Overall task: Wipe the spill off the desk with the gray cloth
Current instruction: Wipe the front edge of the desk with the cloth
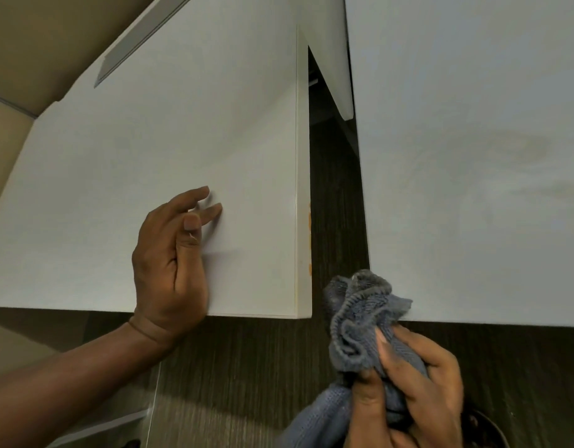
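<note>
Orange drips [309, 221] on the desk [150, 163] edge may smear if the right hand [415, 383], clutching the bunched gray cloth [363, 318], drags sideways, while the left hand [172, 263] lies open-fingered on top

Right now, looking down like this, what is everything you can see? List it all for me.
Desk tops: two, white; one on the left, one on the right, a gap of floor between them.
Orange marks: a few, on the left desk's side edge facing the gap.
Stain: one, faint yellowish, on the right desk.
Floor: dark wood-grain, between and below the desks.
Gray cloth: one, blue-gray, bunched at the right desk's near left corner.
Dark round object: one, bottom right, mostly hidden.
Left hand: resting on the left desk near its front edge, fingers loose.
Right hand: gripping the cloth.
</note>
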Demonstrator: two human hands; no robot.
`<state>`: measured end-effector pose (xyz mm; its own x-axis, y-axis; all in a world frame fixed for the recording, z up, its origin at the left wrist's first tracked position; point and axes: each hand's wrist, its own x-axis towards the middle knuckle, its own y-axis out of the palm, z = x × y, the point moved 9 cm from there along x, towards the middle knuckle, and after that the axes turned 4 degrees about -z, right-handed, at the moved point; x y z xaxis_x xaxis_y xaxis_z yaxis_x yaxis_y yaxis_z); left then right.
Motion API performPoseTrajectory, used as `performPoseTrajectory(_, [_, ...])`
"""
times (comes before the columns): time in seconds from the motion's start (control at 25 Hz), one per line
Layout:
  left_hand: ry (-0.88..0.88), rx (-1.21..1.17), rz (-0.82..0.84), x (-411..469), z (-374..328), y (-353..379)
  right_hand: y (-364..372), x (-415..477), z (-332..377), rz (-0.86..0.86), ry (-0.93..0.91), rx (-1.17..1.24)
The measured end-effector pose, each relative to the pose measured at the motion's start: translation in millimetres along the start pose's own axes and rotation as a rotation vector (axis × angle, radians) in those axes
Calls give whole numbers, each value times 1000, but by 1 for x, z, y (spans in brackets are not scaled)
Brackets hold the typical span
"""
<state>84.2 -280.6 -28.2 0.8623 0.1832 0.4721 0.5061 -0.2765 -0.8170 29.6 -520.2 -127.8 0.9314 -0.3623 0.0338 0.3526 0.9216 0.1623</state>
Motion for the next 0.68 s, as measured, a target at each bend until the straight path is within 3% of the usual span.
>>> performPoseTrajectory(0.36, [52,8,-2,2,-4,1,-8,1,-6,-61,-7,106])
performPoseTrajectory(0.52, [63,51,-4,3,-5,2,20,2,6,147,-49,132])
performPoseTrajectory(0.68, [53,5,2,1,-1,0,34,13,7,193,6,192])
